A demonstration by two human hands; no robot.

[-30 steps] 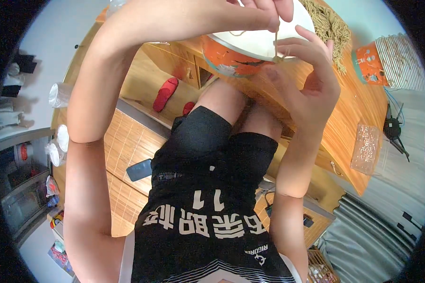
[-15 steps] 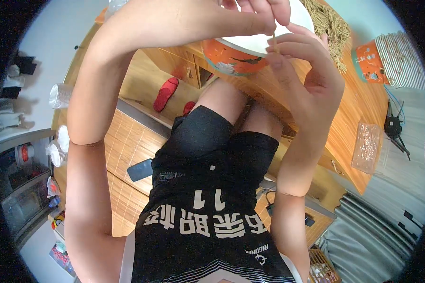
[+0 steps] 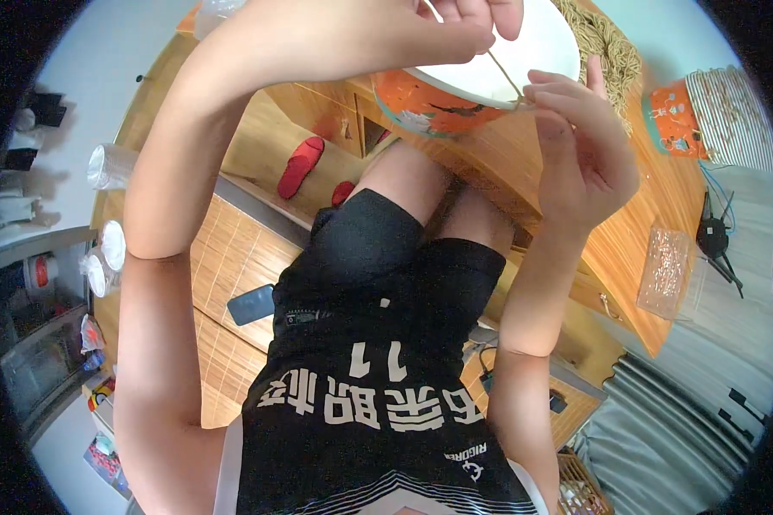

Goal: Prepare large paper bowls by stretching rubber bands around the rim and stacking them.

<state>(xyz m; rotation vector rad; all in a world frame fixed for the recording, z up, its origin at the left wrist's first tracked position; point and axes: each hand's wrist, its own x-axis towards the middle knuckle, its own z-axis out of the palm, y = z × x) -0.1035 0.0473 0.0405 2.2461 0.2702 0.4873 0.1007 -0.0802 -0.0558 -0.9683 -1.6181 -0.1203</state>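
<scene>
A thin tan cord stretches slantwise between my two hands, above the white inside of a round orange paper tub. My left hand pinches its upper end between thumb and fingers; part of that hand is cut off by the top edge. At the lower end, my right hand holds the cord by thumb and fingertips, beside the tub's right rim. A heap of matching tan cord lies on the wooden table, behind and to the right of the tub.
At the right lies a stack of paper tubs on its side. Nearer are a clear plastic box and a black router. Plastic cups stand at left. Below are red slippers and a phone.
My right hand has moved right and slightly down, away from my left hand. More cord now shows between them, at a slant instead of nearly upright.
</scene>
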